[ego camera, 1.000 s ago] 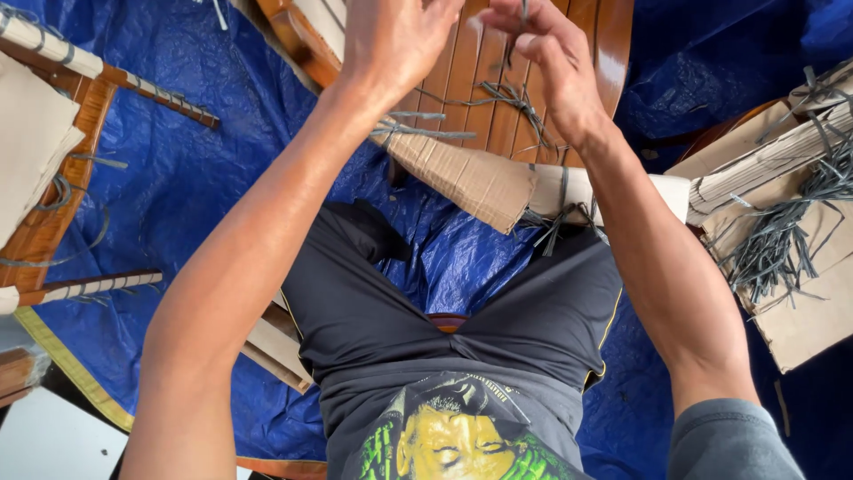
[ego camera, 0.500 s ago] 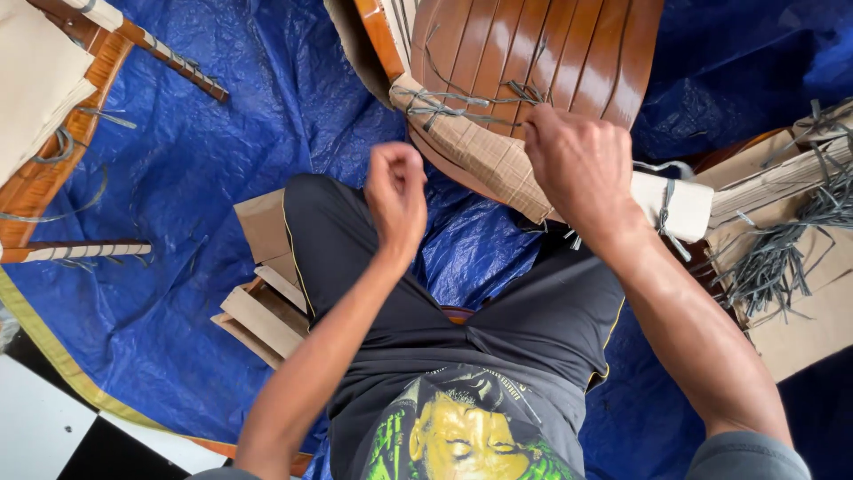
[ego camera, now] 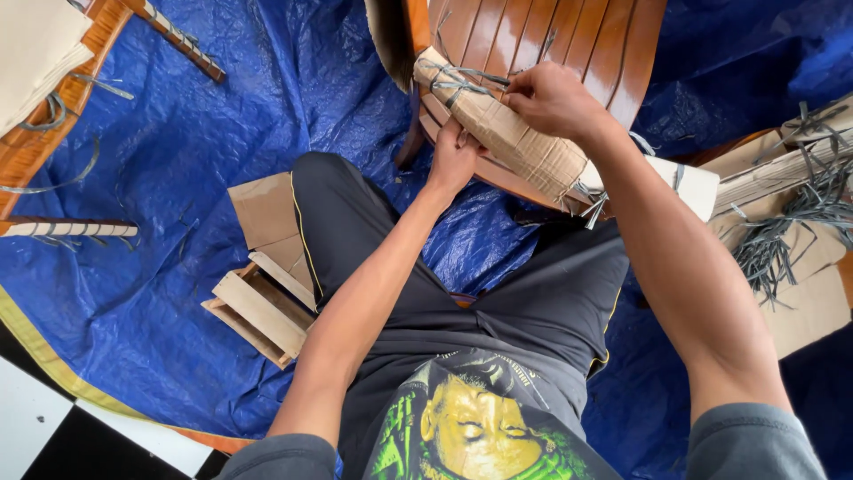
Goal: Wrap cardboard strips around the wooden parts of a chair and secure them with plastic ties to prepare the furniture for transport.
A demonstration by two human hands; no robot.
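the left hand point(ego camera: 453, 160) grips the lower edge of the cardboard wrap point(ego camera: 520, 147) bound round a wooden chair point(ego camera: 569, 44), fingers curled under it. the right hand point(ego camera: 551, 98) presses on top of the same wrap, fingers clenched by the grey strap knot point(ego camera: 458, 80) (what they pinch is hidden). the chair lies on a blue tarp point(ego camera: 178, 178); loose grey straps point(ego camera: 782, 240) sit well apart to the right.

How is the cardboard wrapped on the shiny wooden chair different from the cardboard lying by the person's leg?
The brown cardboard wrap on the chair rail is rolled and tied with grey straps; the flat cardboard sheet lies loose and untied on the blue tarp. Both hands touch the wrap; none touches the sheet. Both are plain brown.
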